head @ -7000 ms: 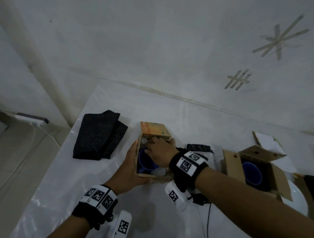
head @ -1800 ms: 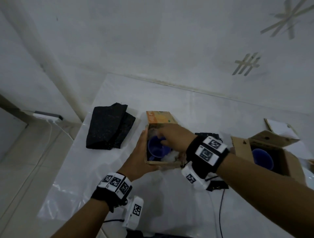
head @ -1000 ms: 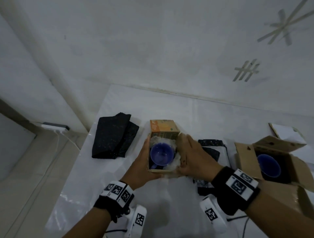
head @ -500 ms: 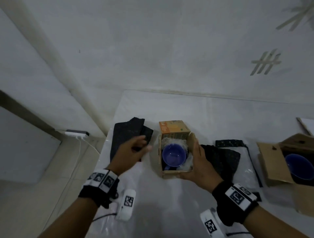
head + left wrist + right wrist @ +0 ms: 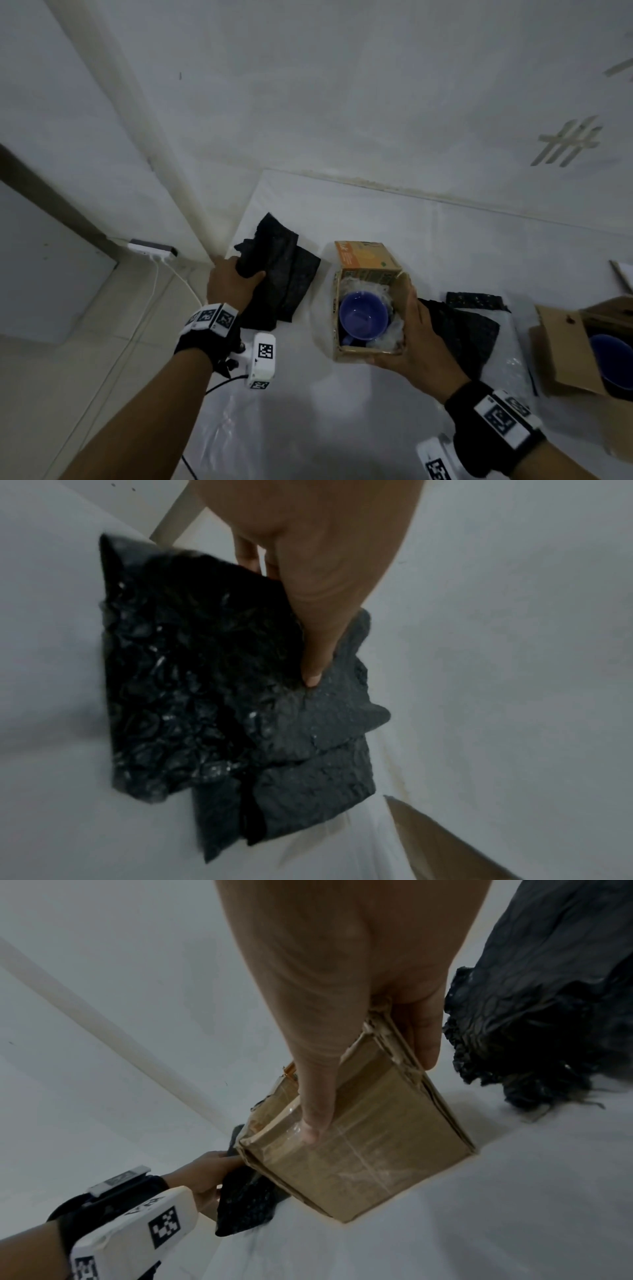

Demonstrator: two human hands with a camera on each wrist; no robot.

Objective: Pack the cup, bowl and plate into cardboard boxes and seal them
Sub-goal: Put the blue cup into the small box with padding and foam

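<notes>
A small cardboard box (image 5: 370, 354) with an orange flap stands open on the table. The blue cup (image 5: 363, 313) sits inside it, padded with clear bubble wrap. My right hand (image 5: 407, 329) grips the box's right side, thumb across the near wall (image 5: 369, 1137). Left of the box, my left hand (image 5: 239, 270) pinches the edge of a black bubble-wrap sheet (image 5: 284, 274) between thumb (image 5: 318, 631) and fingers and lifts one corner. The same sheet fills the left wrist view (image 5: 205, 696). No plate is in view.
A larger open cardboard box (image 5: 565, 349) at the right edge holds a blue bowl (image 5: 613, 356). A second black wrap sheet (image 5: 469, 325) lies just right of the small box. The table's left edge runs by my left hand; a power strip (image 5: 150, 248) lies on the floor.
My left hand let go of the small box, moved left and took hold of the black sheet. My right hand came out of the box and now holds its right side.
</notes>
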